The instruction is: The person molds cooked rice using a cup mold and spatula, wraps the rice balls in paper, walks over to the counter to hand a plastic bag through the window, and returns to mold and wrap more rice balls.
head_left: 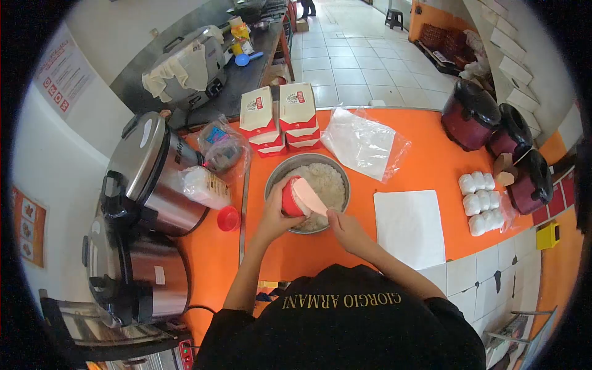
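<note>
My left hand (275, 217) is wrapped around a small red cup (288, 203), tilted over a metal bowl (346, 196) of cooked white rice (330, 182). In my right hand (348, 231) is a pale pink rice paddle (309, 195), gripped by its handle. Its blade lies across the mouth of the cup and hides most of what is inside. Both hands are above the near side of the bowl. A second red cup (229, 218) stands on the orange table, left of the bowl.
Stacked food boxes (259, 114) stand behind the bowl, with plastic sheets (364, 139) beside them. White paper (409, 225) lies to the right, near wrapped white bundles (482, 202) and dark red pots (470, 116). Large steel rice cookers (166, 185) line the left side.
</note>
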`<move>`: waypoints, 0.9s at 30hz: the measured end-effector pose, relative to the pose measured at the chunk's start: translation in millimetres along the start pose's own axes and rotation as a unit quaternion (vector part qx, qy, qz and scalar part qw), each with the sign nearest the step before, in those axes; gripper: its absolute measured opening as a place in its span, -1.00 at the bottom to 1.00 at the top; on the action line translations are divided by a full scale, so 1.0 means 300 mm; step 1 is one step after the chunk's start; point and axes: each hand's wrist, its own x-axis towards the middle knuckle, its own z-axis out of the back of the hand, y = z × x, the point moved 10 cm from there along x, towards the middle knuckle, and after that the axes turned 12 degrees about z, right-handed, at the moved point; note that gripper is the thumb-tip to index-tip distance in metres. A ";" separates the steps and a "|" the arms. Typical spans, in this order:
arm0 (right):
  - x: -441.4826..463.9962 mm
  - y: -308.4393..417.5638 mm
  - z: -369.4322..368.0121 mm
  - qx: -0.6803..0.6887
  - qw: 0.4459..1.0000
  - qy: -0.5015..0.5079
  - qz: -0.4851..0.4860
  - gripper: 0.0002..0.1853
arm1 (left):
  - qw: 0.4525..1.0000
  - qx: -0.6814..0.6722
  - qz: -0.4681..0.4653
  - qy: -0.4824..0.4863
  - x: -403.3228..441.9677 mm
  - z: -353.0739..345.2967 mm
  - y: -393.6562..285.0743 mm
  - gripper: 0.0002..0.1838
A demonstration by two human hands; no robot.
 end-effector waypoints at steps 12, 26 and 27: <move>-0.043 -0.118 -0.012 0.386 0.906 0.021 -0.175 -0.52 | 0.950 -0.295 0.030 0.093 0.000 0.029 -0.061 0.15; -0.042 0.089 0.026 0.085 0.996 -0.005 0.001 -0.52 | 0.998 0.061 -0.021 -0.027 0.025 0.028 -0.119 -0.01; -0.039 0.077 0.024 0.097 0.995 0.022 -0.022 -0.52 | 0.999 0.033 -0.021 -0.025 0.025 0.024 -0.103 -0.02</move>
